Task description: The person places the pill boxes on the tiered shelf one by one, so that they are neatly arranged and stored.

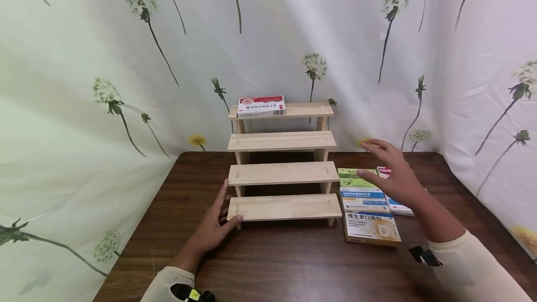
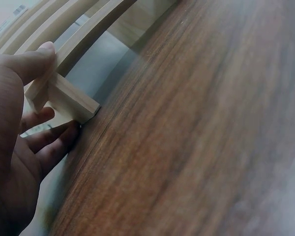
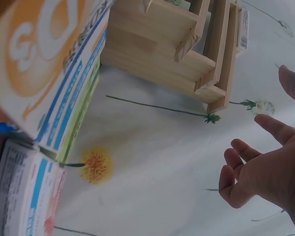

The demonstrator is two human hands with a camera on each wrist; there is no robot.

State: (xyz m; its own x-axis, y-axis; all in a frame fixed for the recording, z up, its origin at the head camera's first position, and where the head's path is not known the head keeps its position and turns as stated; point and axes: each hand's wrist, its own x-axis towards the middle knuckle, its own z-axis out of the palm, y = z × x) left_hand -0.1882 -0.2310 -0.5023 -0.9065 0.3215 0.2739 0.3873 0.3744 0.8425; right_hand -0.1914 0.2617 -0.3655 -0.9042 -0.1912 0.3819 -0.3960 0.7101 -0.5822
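Note:
A pale wooden stepped display rack [image 1: 285, 206] stands on the table. My left hand [image 1: 213, 228] holds the left end of its lowest tier. In the left wrist view, the thumb [image 2: 39, 56] lies on that tier while the other fingers are beside and below its end. One red-and-white medicine box [image 1: 261, 106] lies flat on the top tier, at the left. My right hand [image 1: 396, 176] is raised, empty, with fingers spread, over the medicine boxes right of the rack. Among these are a green box [image 1: 350, 178], a blue-and-white box [image 1: 364, 199] and a vitamin D box [image 1: 371, 227].
Behind the vitamin D row's right side, partly hidden by my right arm, lie a red-labelled box [image 1: 383, 170] and another white box [image 1: 400, 208]. A dandelion-print cloth [image 1: 268, 55] hangs behind the dark wooden table [image 1: 285, 264] and at its sides.

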